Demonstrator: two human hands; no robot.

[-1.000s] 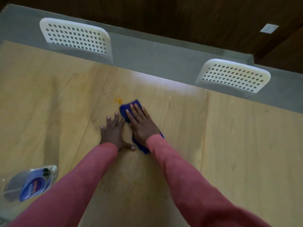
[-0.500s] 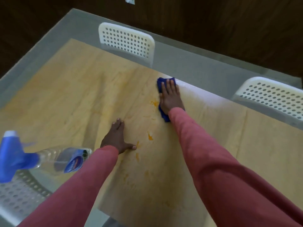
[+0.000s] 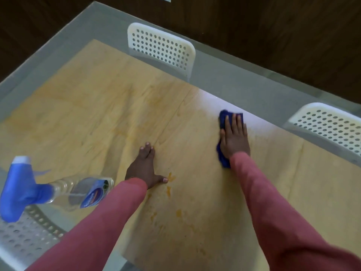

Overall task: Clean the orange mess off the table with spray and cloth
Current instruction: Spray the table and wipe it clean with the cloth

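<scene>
Wiping is under way, judged partly done. The right hand (image 3: pixel 234 137) is pressing flat, fingers straight, on the blue cloth (image 3: pixel 222 155) at the desk's (image 3: pixel 97 118) far side. Orange spots (image 3: pixel 170 184) are lying unwiped beside the left hand (image 3: pixel 143 167), which is resting flat and holding nothing. The spray (image 3: pixel 58 190) is lying at left. Chairs (image 3: pixel 162 45) are standing beyond; nothing is obstructing.
</scene>
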